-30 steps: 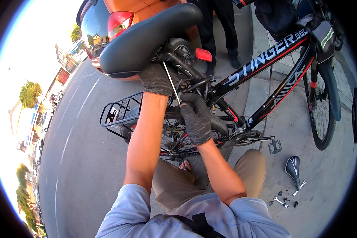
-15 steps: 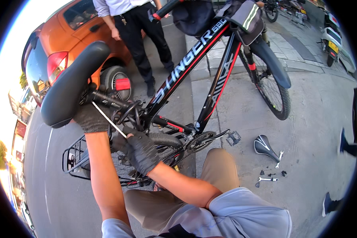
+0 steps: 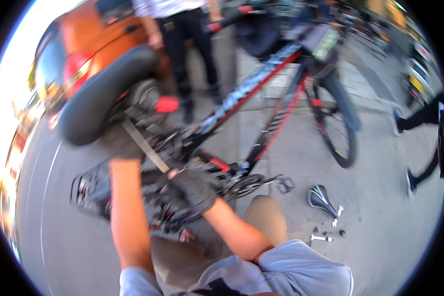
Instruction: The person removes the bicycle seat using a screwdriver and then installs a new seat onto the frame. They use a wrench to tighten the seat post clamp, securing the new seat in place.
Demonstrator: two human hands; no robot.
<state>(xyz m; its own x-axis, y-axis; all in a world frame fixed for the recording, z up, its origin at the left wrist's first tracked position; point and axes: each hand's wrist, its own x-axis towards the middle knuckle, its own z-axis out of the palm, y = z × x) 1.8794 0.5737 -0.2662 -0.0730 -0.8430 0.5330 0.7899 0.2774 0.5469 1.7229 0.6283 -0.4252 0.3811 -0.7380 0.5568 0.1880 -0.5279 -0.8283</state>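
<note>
A large black saddle (image 3: 106,93) sits on the seat post of a black and red bicycle (image 3: 261,74). My left hand (image 3: 122,140), in a dark glove, is up against the saddle's underside; its fingers are hidden and blurred. My right hand (image 3: 192,187), gloved too, is closed round the lower end of a long silver wrench (image 3: 145,147). The wrench slants up to the clamp area below the saddle, where its far end cannot be made out.
On the ground to the right lie a smaller black and white saddle (image 3: 321,201), two wrenches (image 3: 322,238) and several small parts. A person in dark trousers (image 3: 187,54) stands beyond the bicycle, near an orange car (image 3: 93,34). Another person's legs (image 3: 422,118) show at the right.
My right hand has swung the wrench's lower end a little right, and its flat side now shows. The view has shifted and blurred. The legs at the right have moved farther away.
</note>
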